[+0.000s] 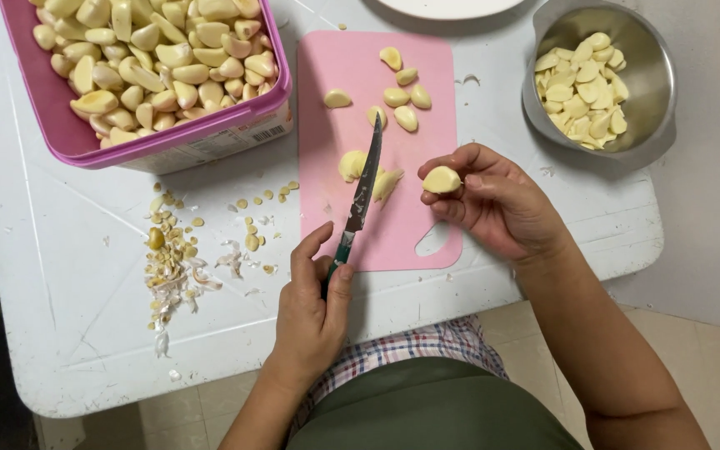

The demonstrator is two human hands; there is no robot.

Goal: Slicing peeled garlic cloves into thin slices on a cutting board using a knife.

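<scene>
Nearest, left hand [310, 312] wrapped around the dark green handle of a slim steel-bladed knife [362, 193], blade flat along the pink plastic cutting board [352, 71] with its tip among the cloves there; right hand [493, 200] just beside, fingertips pinched around one peeled pale yellow garlic clove [442, 179] held over the board's right edge. Left of the board, on the scratched white plastic table [77, 275], a scatter of garlic trimmings and papery skins [172, 258]. Farther off, pink rectangular plastic tub [52, 108] heaped with peeled cloves at the left, round steel bowl [656, 92] of halved cloves at the right, loose cut cloves [402, 96] on the board between.
</scene>
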